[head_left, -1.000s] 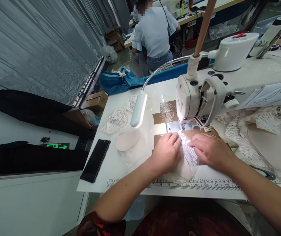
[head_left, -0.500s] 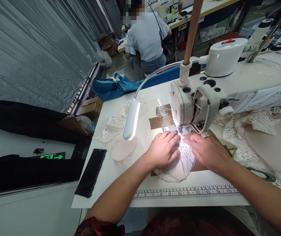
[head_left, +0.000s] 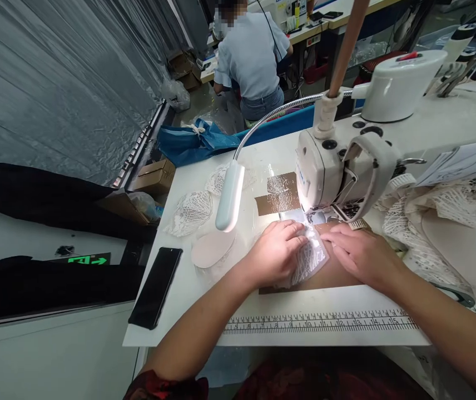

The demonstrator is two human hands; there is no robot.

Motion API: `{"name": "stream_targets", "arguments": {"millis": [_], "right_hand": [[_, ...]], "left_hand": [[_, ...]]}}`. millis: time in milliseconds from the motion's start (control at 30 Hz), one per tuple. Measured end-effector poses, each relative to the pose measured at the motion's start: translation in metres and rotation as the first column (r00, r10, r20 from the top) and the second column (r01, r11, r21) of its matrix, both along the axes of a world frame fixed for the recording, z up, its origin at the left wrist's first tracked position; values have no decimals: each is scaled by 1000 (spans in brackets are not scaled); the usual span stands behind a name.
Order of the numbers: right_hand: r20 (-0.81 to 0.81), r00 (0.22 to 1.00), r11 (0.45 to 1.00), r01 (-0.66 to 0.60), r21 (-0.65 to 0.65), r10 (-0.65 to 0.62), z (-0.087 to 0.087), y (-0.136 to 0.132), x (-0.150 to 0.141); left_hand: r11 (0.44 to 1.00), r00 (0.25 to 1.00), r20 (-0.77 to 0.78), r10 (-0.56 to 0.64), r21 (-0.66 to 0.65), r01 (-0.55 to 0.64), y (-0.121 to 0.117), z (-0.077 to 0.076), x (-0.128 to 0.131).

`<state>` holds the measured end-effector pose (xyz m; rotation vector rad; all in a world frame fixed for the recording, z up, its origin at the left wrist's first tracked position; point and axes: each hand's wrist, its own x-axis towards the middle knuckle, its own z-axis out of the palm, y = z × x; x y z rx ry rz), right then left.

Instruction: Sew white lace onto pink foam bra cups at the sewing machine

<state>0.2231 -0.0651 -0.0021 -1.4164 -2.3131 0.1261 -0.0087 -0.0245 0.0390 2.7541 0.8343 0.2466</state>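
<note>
A small piece of white lace fabric (head_left: 310, 261) lies under the needle area of a white sewing machine (head_left: 319, 172). My left hand (head_left: 277, 250) is closed over its left side, fingers together and pressing it down. At the lace's right edge, my right hand (head_left: 357, 253) has its fingertips drawn together on the fabric; the thumb is mostly hidden. Brown tape (head_left: 338, 272) covers the table beneath both hands. To the left rest a lace cup-shaped piece (head_left: 192, 213) and a beige oval pad (head_left: 213, 250) with sheer fabric.
A lamp (head_left: 230, 197) on a bent neck hangs over the table. A black phone (head_left: 155, 288) lies at the left edge, a printed ruler (head_left: 317, 323) along the front. Lace and beige pieces (head_left: 450, 239) are heaped right. A co-worker (head_left: 252, 61) sits beyond.
The lace has turned and shifted under my hands; its lower beige part no longer shows below my left hand. Both hands stay by the needle. The camera view has shifted slightly.
</note>
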Motion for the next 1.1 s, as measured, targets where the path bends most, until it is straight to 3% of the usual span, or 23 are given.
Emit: {"name": "stream_targets", "arguments": {"millis": [200,367,500,633,800,1100], "right_hand": [[12,999,999,41,-34,-41,0,1,0],[-47,999,998,-5,-67,2,7,1,-1],[-20,987,984,-159,-86,158,13,-3,0],[173,944,957,-261,-126,280,19,-14,3],[263,926,962,-246,-118,269,19,-28,5],[193,949,969,-244,-41,248,10,-35,7]], "left_hand": [[992,988,-84,127,28,-125,-11,-12,11],[986,986,79,148,-84,-142,-8,-17,5],[974,968,178,178,-171,-148,-7,-17,-2],[993,981,185,65,-110,-45,-7,-19,-6],[993,994,-7,-108,39,109,-13,-20,-3],[984,989,-112,-95,137,110,-17,-21,0]]}}
